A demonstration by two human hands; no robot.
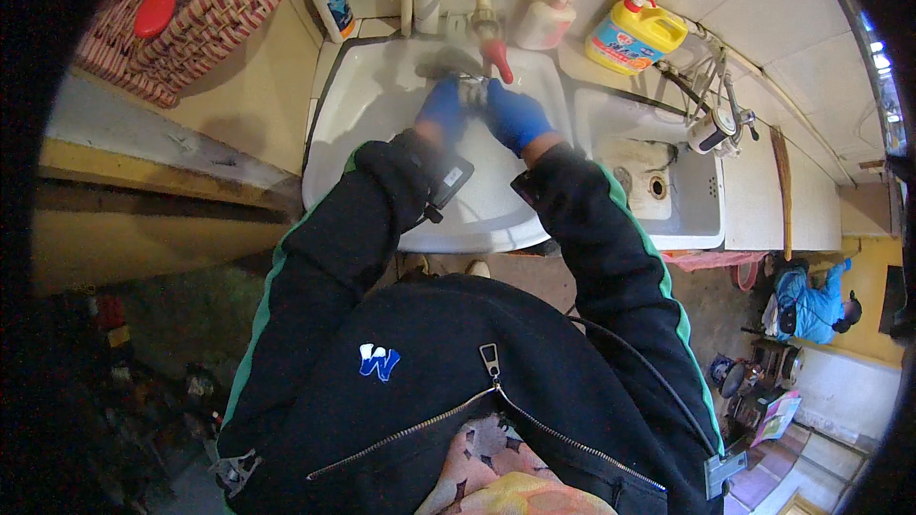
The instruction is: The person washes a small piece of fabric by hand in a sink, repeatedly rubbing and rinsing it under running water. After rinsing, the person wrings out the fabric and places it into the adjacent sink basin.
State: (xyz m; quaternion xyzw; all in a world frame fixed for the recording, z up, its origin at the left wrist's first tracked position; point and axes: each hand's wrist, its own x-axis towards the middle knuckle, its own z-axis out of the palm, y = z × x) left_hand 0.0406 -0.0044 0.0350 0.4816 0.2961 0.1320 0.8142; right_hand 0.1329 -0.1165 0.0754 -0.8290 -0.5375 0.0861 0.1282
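Observation:
My left hand [442, 111] and my right hand [518, 116], both in blue gloves, are over the white washbasin [494, 207], close below the tap. A small greyish, shiny item [472, 89] is held between their fingertips. Haze blurs it, so its kind cannot be told. The red nozzle [497, 61] of the tap [484, 13] hangs just above my right fingers. Behind the hands, a dark patch on the basin is too blurred to name.
Bottles line the back ledge: a white one with an orange cap [331, 3], a pump bottle [546, 18], a yellow detergent jug [633, 34]. A woven basket [215, 11] is at upper left. A second sink [698, 193] adjoins on the right. A person in blue [816, 300] is far right.

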